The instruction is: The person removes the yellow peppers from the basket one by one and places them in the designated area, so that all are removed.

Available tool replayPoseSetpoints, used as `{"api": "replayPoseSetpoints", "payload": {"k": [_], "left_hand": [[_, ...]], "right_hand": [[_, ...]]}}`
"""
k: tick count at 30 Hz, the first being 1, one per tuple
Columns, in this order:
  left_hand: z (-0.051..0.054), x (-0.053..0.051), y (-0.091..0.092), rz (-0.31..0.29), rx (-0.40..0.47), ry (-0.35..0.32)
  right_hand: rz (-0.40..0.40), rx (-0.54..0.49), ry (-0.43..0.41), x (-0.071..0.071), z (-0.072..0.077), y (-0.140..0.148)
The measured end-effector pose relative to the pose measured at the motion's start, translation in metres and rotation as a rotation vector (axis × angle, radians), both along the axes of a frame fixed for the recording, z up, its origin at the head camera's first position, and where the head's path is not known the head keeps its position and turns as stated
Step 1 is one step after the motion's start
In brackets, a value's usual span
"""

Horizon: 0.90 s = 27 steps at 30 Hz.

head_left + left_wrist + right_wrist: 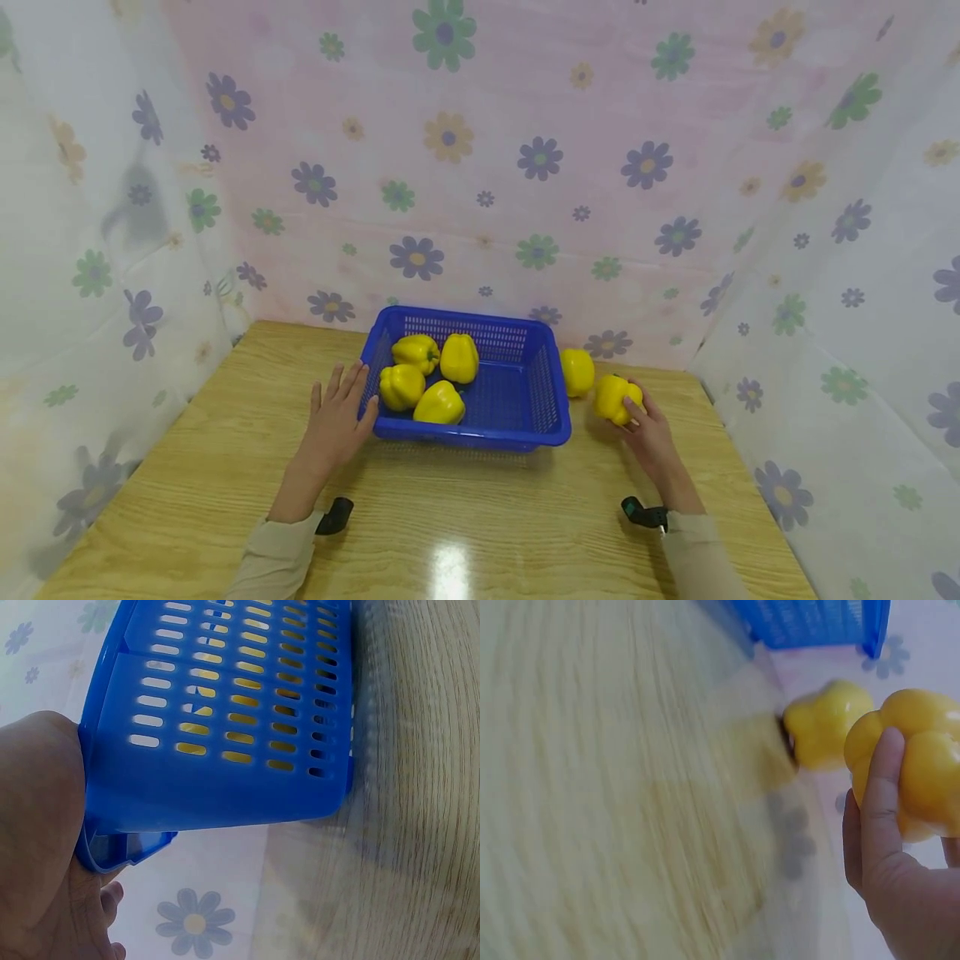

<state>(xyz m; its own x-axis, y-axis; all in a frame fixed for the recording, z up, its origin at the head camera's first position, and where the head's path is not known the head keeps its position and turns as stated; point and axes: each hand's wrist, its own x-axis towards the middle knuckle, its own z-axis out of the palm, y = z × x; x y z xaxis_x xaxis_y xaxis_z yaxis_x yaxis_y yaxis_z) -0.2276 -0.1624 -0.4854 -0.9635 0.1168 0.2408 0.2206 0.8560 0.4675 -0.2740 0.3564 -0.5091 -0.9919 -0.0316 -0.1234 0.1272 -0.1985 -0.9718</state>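
Note:
My right hand grips a yellow bell pepper to the right of the blue plastic basket. In the right wrist view, the thumb and fingers wrap the held pepper, which looks raised off the table. Another yellow bell pepper stands between the basket and that hand, close to the basket's right side. My left hand rests on the basket's left rim, its fingers fairly straight. Several yellow bell peppers lie in the left half of the basket. The left wrist view shows the basket's slotted end wall beside the hand.
The wood-grain table carries the basket near its back edge. A flower-printed cloth hangs behind the table and along both sides. Dark camera mounts are worn at both wrists.

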Motion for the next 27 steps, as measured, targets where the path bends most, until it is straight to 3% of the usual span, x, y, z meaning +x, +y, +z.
{"api": "replayPoseSetpoints", "payload": {"k": [10, 15, 27], "left_hand": [[0.002, 0.001, 0.001, -0.002, 0.016, -0.006], [0.001, -0.001, 0.001, -0.009, 0.023, -0.01], [0.0, 0.0, 0.0, -0.006, 0.024, 0.0]], "right_hand": [[0.06, 0.259, 0.085, -0.02, -0.008, 0.023], [0.08, 0.377, 0.084, -0.031, -0.01, 0.03], [0.137, 0.44, 0.082, -0.054, -0.006, 0.036]]}}
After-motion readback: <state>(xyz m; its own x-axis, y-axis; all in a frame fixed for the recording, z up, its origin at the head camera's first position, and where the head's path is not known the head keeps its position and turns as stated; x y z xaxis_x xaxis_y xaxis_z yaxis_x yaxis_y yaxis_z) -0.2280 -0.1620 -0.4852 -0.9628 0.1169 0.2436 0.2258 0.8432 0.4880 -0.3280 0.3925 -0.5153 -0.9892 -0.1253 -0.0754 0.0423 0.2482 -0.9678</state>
